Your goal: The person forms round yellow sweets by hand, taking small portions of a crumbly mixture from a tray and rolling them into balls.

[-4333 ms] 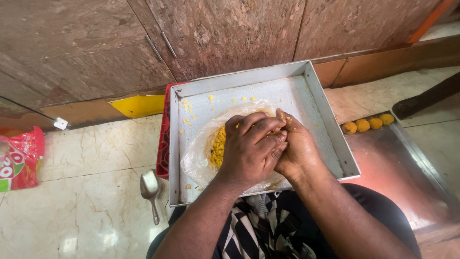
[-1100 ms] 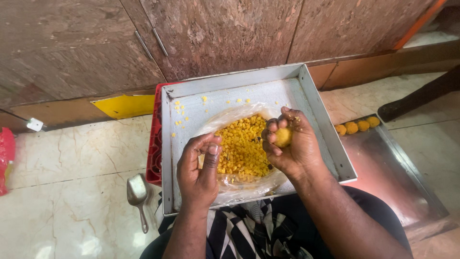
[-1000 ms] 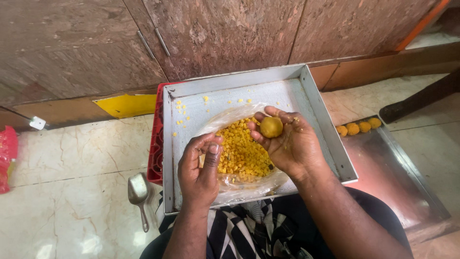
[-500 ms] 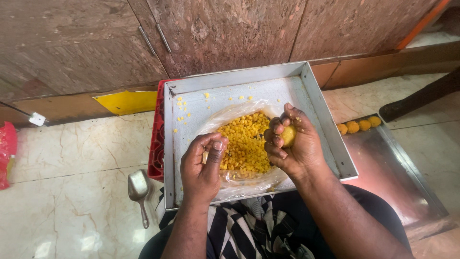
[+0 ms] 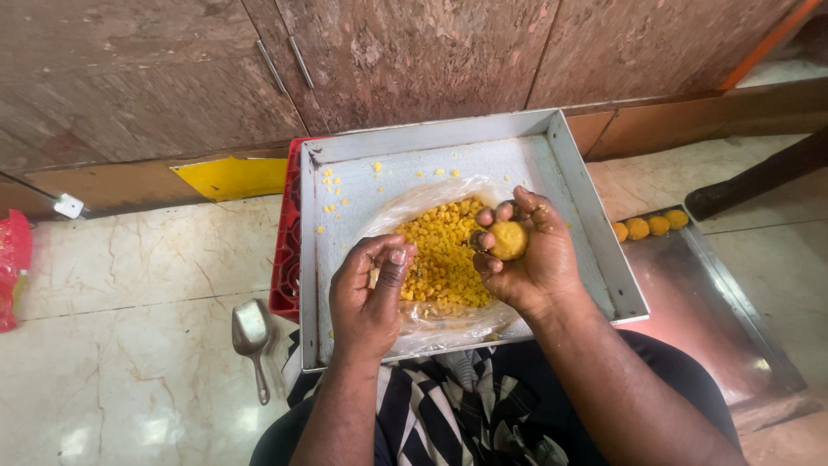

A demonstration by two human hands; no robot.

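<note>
A grey metal tray (image 5: 604, 259) rests on my lap over a red crate (image 5: 286, 259). On it lies a clear plastic sheet with a heap of yellow grainy crumbs (image 5: 442, 250). My right hand (image 5: 526, 255) is cupped around a yellow ball (image 5: 509, 239) pressed from that mix, with its fingers curled over it. My left hand (image 5: 369, 298) rests at the heap's left edge on the plastic, fingers bent, thumb touching the fingertips; whether it holds crumbs is hidden.
A second steel tray (image 5: 733, 319) on the floor at the right carries a row of finished yellow balls (image 5: 647, 227). A small metal scoop (image 5: 250, 332) lies on the marble floor at the left. Wooden cabinet doors (image 5: 414, 60) stand behind; a red bag (image 5: 13, 267) is at far left.
Earlier both hands pressed together over the heap. They then parted, and the right hand has kept turning and squeezing the yellow ball while the left stays at the heap's edge.
</note>
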